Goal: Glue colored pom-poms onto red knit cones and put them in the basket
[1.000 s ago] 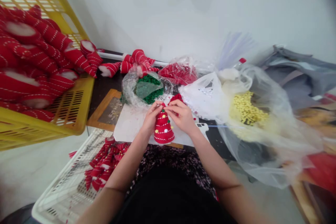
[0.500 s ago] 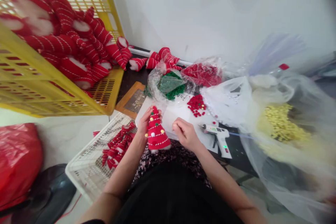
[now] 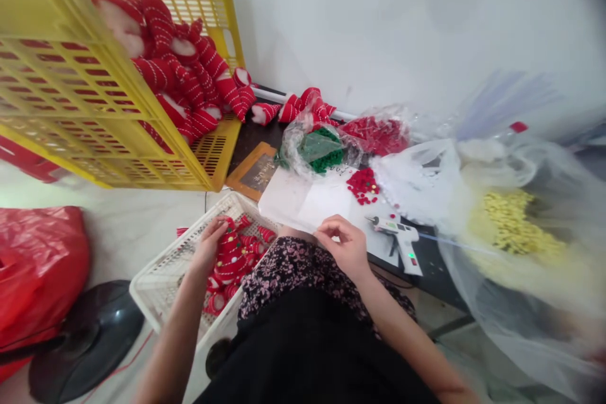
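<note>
My left hand (image 3: 208,249) is over the white basket, its fingers closed on the top of a red cone-shaped tree (image 3: 231,255) dotted with small coloured pompoms. Other red striped pieces lie around and under the tree in the basket (image 3: 156,315). My right hand (image 3: 343,243) is at the front edge of the white paper (image 3: 326,202), thumb and forefinger pinched together; anything between them is too small to make out. To its right lies a white glue gun (image 3: 404,243), near a pile of small red pompoms (image 3: 363,186).
A yellow crate (image 3: 95,113) of red striped pieces stands at the upper left. Behind the paper are bags of green (image 3: 322,148) and red pompoms (image 3: 379,134). A clear bag of yellow pompoms (image 3: 518,224) sits at right. A framed board (image 3: 253,172) lies left of the paper.
My left hand has carried the tree from in front of the paper down left into the basket. My right hand has stayed near the paper's edge, its fingers now more extended. The view has shifted left.
</note>
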{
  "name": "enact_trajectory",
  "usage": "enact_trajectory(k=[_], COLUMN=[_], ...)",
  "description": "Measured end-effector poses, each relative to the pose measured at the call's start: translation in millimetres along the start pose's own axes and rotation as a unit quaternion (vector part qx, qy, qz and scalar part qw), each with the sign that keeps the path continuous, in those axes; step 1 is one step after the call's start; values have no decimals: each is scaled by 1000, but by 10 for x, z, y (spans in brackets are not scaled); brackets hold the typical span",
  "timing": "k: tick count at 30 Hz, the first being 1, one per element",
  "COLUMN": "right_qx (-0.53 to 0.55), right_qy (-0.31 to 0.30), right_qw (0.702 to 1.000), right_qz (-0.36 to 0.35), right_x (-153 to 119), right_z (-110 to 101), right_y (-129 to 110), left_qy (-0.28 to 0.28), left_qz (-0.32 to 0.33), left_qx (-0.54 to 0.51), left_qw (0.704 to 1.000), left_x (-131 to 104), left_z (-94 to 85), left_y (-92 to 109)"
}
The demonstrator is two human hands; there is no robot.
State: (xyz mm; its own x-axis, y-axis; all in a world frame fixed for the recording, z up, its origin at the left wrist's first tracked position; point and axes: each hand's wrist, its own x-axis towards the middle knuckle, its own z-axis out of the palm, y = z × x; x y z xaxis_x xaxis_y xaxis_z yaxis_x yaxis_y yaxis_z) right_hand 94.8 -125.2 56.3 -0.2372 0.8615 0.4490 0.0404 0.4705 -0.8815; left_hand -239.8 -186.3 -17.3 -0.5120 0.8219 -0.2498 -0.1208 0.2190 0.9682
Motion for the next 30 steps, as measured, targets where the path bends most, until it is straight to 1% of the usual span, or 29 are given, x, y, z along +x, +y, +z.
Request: enact_trajectory(k=[1,2,3,4,5,6,8,10,12,13,14,16,20,22,24,26,28,30], right_qx=[-16,-37,-60,-84,-107,-124,-141,-138,-128,-125,-123,-125,-130,-132,-141,-153,-161,-168], right_qy=[15,29,41,50,55,55,42,17,-15,-30,-44,-67,-96,-95,-89,-83,-72,-52], right_qw=[1000,998,995,991,986,980,974,971,968,967,966,963,959,959,955,950,948,946], right_qz=[-18,-41,-66,-93,-119,-142,-174,-197,-215,-220,-224,-228,-232,-234,-246,-259,-266,-272], right_x=[-23,-41,-53,-61,-64,-63,-53,-40,-34,-34,-37,-44,-24,12,61,115,169,219], right_z=[8,14,18,20,21,21,20,16,2,-13,-34,-94,-234,-281,-311,-335,-360,-388], right_y=[-1,-2,-1,2,5,9,15,13,6,1,-4,-15,-44,-57,-58,-43,-11,23], left_qy=[25,58,92,113,113,89,-21,-147,-238,-266,-284,-318,-384,-394,-397,-397,-388,-376], left_qz=[2,11,29,54,85,122,194,245,247,237,226,194,122,113,131,165,204,243], left_qx=[44,94,133,165,180,178,153,115,65,41,20,-6,-21,-14,26,81,129,162], left_qw=[999,994,986,978,973,972,969,952,937,934,932,928,915,912,908,899,889,879], left_x=[41,69,74,50,-7,-95,-341,-609,-818,-886,-928,-953,-897,-853,-800,-745,-704,-687], left_z=[-108,-178,-203,-181,-115,-9,288,627,926,1044,1138,1257,1337,1357,1383,1423,1487,1578], left_y=[-77,-130,-153,-146,-108,-44,134,320,452,488,502,485,432,464,539,633,712,744])
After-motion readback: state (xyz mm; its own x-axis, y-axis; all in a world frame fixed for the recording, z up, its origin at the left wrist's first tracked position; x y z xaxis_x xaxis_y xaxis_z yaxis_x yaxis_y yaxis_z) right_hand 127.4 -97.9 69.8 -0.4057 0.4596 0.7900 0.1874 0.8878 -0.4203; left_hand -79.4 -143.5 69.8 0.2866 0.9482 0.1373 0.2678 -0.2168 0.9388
